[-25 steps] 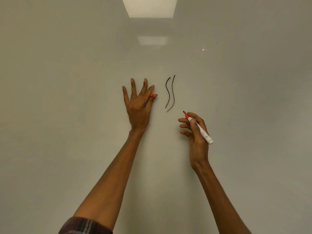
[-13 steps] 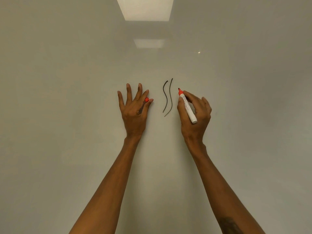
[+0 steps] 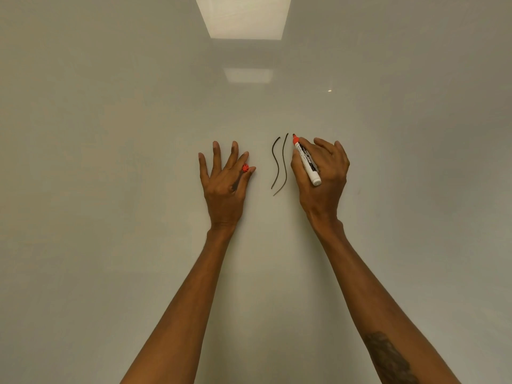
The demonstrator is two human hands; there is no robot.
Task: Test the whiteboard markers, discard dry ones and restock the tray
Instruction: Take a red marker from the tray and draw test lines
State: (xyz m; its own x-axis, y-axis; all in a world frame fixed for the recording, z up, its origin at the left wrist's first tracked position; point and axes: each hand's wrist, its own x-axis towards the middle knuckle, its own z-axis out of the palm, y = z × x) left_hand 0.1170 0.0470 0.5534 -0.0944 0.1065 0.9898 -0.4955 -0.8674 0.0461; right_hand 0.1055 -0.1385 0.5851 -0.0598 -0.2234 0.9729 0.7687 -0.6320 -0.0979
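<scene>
On my feed the right hand (image 3: 325,189) grips a white-barrelled red marker (image 3: 306,162), tip at the glossy whiteboard (image 3: 110,189) just right of two wavy black lines (image 3: 277,167). The left hand (image 3: 224,189) lies spread on the board, with a ribbed red cap (image 3: 245,168) pinched between thumb and forefinger.

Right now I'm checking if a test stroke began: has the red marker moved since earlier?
Yes. The red marker rose along the black wavy lines, from their lower ends to their tops.

pale grey-white whiteboard (image 3: 110,189), two wavy black lines (image 3: 279,164), white marker (image 3: 307,163) with red tip end and black print, red cap (image 3: 245,168), dark tattoo (image 3: 389,358) on right forearm
</scene>
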